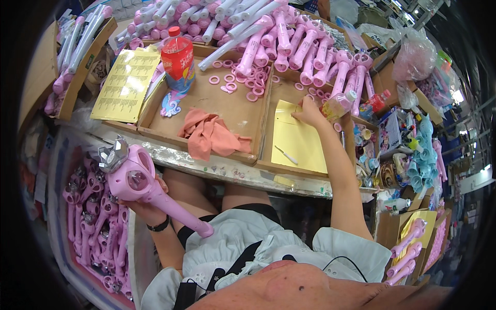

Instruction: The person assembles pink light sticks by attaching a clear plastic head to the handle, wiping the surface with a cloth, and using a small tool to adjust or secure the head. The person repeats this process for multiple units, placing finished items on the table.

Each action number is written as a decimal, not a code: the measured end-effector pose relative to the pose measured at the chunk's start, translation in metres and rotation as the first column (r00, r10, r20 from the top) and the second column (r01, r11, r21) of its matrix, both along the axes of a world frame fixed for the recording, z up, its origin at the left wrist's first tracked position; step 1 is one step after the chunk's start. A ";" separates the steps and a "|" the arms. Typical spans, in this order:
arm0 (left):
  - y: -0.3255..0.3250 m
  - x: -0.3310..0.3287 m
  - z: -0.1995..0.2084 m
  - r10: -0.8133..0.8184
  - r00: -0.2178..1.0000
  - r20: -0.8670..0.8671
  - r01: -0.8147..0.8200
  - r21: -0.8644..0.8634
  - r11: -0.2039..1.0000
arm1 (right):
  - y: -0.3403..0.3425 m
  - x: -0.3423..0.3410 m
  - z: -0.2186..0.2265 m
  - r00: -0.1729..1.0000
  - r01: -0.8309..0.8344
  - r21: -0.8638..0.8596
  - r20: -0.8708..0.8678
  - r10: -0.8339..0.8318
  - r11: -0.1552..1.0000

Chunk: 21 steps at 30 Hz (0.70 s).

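My left hand [142,207] is wrapped round a pink toy wand [135,181] with a hollow round head and a silver crown. The wand lies tilted, its handle end reaching over my lap. At the right, my right hand [310,113] has its fingers pinched together at the upper part of a yellow sticker sheet [295,139]; what is between the fingertips is too small to name. A small white-handled tool [285,155] rests on that sheet. Beside my right hand stands a clear bottle with a yellowish lower part [336,106].
An orange cloth [211,135], pink rings [253,82] and a red-capped bottle [177,61] lie or stand in cardboard trays. Pink wand parts [305,44] are heaped behind. A bin of crowned wands [98,227] is at my left. Another yellow sheet [126,82] leans on the tray.
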State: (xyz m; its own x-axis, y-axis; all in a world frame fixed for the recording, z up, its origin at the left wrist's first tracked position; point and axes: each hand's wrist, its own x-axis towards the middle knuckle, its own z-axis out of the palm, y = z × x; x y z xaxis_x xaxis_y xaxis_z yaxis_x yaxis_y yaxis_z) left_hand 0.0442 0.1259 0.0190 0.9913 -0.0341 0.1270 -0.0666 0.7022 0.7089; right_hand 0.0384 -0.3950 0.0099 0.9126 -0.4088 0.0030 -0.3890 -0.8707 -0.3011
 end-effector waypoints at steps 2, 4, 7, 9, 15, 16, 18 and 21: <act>-0.002 0.000 -0.002 0.001 1.000 -0.004 -0.001 0.007 1.000 | 0.005 -0.009 -0.012 0.982 -0.033 0.019 0.187 0.029 0.999; -0.003 0.000 -0.004 -0.009 1.000 0.003 0.009 -0.009 1.000 | 0.011 -0.016 -0.023 0.978 -0.030 -0.113 0.200 0.053 0.993; -0.005 -0.001 -0.007 -0.022 0.999 0.035 0.023 -0.028 0.999 | 0.019 -0.024 -0.038 0.934 -0.011 -0.157 0.350 0.066 0.988; -0.006 -0.001 -0.008 -0.046 0.997 0.069 0.048 -0.022 0.999 | 0.022 -0.026 -0.043 0.901 -0.005 -0.143 0.428 0.066 0.990; -0.013 -0.003 -0.007 -0.036 0.999 0.037 0.037 -0.022 0.999 | 0.025 -0.028 -0.047 0.902 -0.017 -0.166 0.422 0.087 0.986; -0.014 -0.003 -0.007 -0.014 1.000 0.016 0.014 0.007 1.000 | 0.025 -0.027 -0.047 0.895 -0.001 -0.162 0.440 0.074 0.987; -0.014 -0.004 -0.006 -0.051 0.997 0.049 0.050 0.023 0.998 | 0.026 -0.027 -0.047 0.876 0.017 -0.136 0.480 0.051 0.991; -0.014 -0.003 -0.007 -0.038 0.999 0.019 0.038 0.023 0.999 | 0.027 -0.026 -0.047 0.849 0.017 -0.096 0.527 0.037 0.995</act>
